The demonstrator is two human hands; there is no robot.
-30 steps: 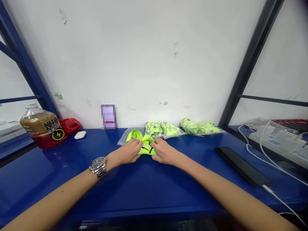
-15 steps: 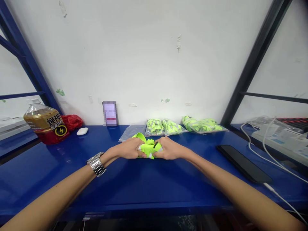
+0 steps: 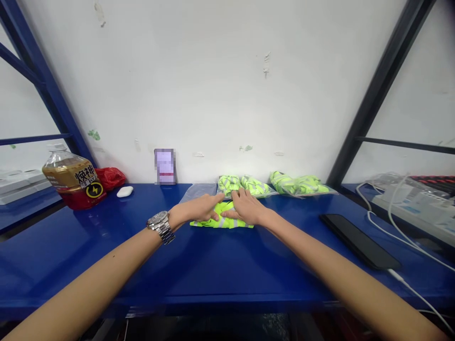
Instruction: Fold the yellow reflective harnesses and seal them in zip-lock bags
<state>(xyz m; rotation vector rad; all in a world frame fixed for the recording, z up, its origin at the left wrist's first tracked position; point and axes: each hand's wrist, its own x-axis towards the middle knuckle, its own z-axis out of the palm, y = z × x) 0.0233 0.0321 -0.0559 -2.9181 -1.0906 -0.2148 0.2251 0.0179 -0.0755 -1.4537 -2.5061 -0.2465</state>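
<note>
A folded fluorescent yellow-green reflective vest (image 3: 230,221) with silvery strips lies spread on the blue table (image 3: 220,265), partly covered by my hands. My left hand (image 3: 199,208), with a metal watch on the wrist, rests on its left part, thumb apart from the stretched fingers. On its right part lies my right hand (image 3: 247,207), open with fingers extended forward. Just behind the vest is a flat clear plastic bag (image 3: 199,190), partly hidden by my left hand. More yellow-green vests in clear bags (image 3: 254,186) stand beyond my right hand.
Another pair of bagged vests (image 3: 302,183) lies farther right. A black phone (image 3: 359,240) with a white cable is at the right, near a power strip (image 3: 419,208). At left are a large drink bottle (image 3: 73,177), a red bag (image 3: 112,177), a white case (image 3: 124,191) and an upright phone (image 3: 165,166).
Both hands have loosened from the bunched vest and now lie flat over it. The vest has spread wider and flatter on the table. The view has shifted slightly.
</note>
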